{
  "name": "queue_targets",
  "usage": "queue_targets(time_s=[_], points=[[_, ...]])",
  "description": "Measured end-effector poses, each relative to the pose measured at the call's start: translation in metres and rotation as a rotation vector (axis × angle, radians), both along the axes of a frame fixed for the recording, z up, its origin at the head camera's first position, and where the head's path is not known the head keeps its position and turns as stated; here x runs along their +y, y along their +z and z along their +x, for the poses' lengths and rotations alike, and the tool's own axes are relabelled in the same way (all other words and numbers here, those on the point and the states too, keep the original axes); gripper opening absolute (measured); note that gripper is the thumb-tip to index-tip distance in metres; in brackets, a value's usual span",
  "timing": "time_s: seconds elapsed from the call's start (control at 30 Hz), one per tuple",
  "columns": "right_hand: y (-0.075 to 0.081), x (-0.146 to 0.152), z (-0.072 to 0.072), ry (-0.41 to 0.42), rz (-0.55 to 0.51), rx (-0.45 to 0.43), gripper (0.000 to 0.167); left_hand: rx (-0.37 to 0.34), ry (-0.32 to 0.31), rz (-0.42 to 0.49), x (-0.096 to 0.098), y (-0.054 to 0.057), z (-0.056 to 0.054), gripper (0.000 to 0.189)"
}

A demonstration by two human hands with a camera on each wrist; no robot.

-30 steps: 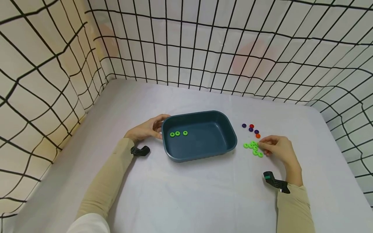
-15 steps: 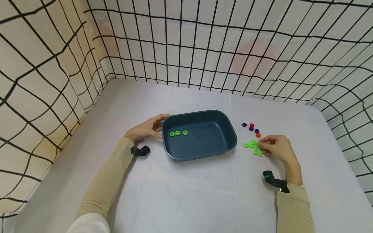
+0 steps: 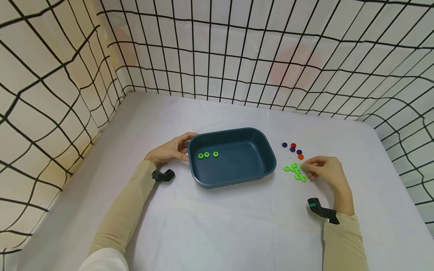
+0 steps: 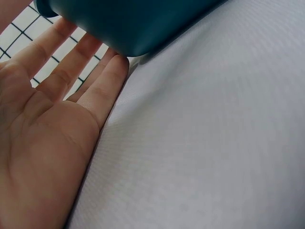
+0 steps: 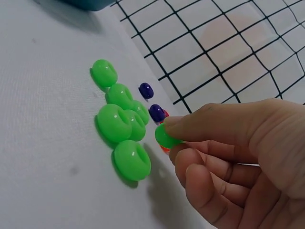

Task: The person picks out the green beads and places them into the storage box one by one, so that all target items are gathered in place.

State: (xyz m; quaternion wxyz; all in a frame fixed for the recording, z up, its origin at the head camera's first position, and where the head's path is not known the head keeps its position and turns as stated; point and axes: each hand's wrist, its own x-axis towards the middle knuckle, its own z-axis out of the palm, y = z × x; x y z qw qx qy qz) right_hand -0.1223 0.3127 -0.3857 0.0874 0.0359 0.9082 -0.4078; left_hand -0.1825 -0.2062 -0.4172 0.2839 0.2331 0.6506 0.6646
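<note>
My right hand pinches a glossy green ring between thumb and forefinger, raised slightly beside a cluster of several matching green rings on the table. The remaining fingers curl loosely under it in the right wrist view. Far to the left, my left hand rests its fingers against the end wall of a dark blue-green plastic bin; in the left wrist view these fingers are nearly straight and reach its outer side. Inside the bin, 3 green rings lie near the left end.
Several small purple beads lie behind the green cluster, with a red one and an orange-red one. White cloth covers the table. Black netting rises around the back and sides.
My right hand has lifted one green ring slightly away from the cluster, moving a little right and back. The left hand and the bin stay as they were.
</note>
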Motion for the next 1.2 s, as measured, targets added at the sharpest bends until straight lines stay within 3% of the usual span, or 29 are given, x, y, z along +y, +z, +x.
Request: queue_targets(time_s=[0.6,0.8,1.0,1.2], points=[[-0.004,0.002,-0.001,-0.129,-0.074,0.026,0.046,0.000,-0.016,0.020,-0.003,-0.002,-0.001,0.094],[-0.001,0.000,0.000,-0.209,-0.148,0.026,0.038,-0.015,-0.022,0.019,-0.003,-0.001,-0.001,0.097],[0.003,-0.005,-0.003,-0.225,-0.185,0.032,0.028,-0.003,-0.014,0.012,-0.003,0.000,-0.002,0.093],[0.015,-0.013,-0.005,-0.276,-0.289,0.060,0.016,-0.005,-0.014,0.005,-0.004,0.000,-0.001,0.090]])
